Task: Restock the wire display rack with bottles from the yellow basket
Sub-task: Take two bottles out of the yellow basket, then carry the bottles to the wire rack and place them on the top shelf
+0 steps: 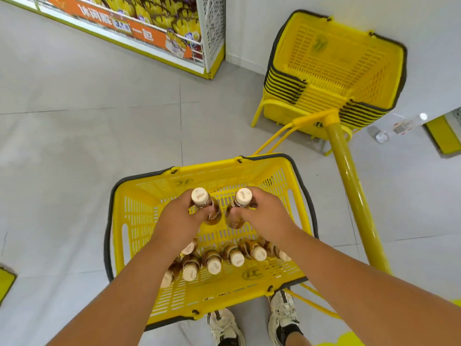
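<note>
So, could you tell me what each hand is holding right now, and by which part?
Each holds one bottle just under its cap: the left hand grips the left bottle, the right hand the right bottle, above the yellow basket.

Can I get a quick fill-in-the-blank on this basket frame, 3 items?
1. Each hand, left hand and right hand, holds one ____.
2. The yellow basket on the floor has ____ handles.
3. The stack of empty baskets stands ____ the yellow pole.

Missing words: bottle; black; behind

A shop: stacked shopping baskets [334, 71], stocked snack shelf [139, 28].
</note>
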The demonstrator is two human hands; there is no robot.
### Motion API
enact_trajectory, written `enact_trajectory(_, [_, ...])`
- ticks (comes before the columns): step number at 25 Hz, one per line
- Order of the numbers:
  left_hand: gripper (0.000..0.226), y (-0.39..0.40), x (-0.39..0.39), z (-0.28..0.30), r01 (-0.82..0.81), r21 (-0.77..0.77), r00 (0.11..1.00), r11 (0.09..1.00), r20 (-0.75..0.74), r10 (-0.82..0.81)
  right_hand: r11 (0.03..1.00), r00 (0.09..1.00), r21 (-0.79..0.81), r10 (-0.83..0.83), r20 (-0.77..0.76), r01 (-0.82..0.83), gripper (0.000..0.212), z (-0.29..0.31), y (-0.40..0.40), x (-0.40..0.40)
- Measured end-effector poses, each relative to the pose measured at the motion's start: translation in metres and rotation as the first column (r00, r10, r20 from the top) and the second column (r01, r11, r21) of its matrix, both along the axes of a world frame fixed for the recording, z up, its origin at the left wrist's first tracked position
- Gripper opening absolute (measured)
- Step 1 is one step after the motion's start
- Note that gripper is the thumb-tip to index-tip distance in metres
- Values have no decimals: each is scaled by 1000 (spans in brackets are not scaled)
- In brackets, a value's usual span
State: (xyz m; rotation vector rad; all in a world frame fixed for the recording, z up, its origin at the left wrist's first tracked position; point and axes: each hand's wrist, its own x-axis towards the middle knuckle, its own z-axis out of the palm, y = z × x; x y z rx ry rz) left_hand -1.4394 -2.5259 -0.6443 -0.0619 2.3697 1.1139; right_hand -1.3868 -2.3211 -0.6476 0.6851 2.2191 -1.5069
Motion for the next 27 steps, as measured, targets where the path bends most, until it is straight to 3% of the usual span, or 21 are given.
enact_trajectory(5, [30, -5, -15, 134, -44, 68, 989, 997, -137, 53, 999, 989, 33, 24, -148, -19, 28, 131, 12, -13])
enact_trajectory(9, [29, -7, -19, 267, -91, 236, 958, 967, -243, 150, 997, 953, 70, 41, -299, -22, 31, 267, 25, -15])
enact_trajectory(18, [19, -25, 7, 581, -73, 442, 840, 894, -456, 294, 987, 796, 37, 150, -586, -159, 27, 572, 32, -22])
enact_trajectory(22, [14, -37, 28, 676, -45, 433, 783, 900, -545, 301, 974, 711, 51, 198, -674, -222, 24, 665, 28, -26])
enact_trajectory(27, [15, -44, 52, 753, -84, 423, 724, 902, -596, 346, 956, 635, 87, 252, -730, -280, 20, 742, 28, -21])
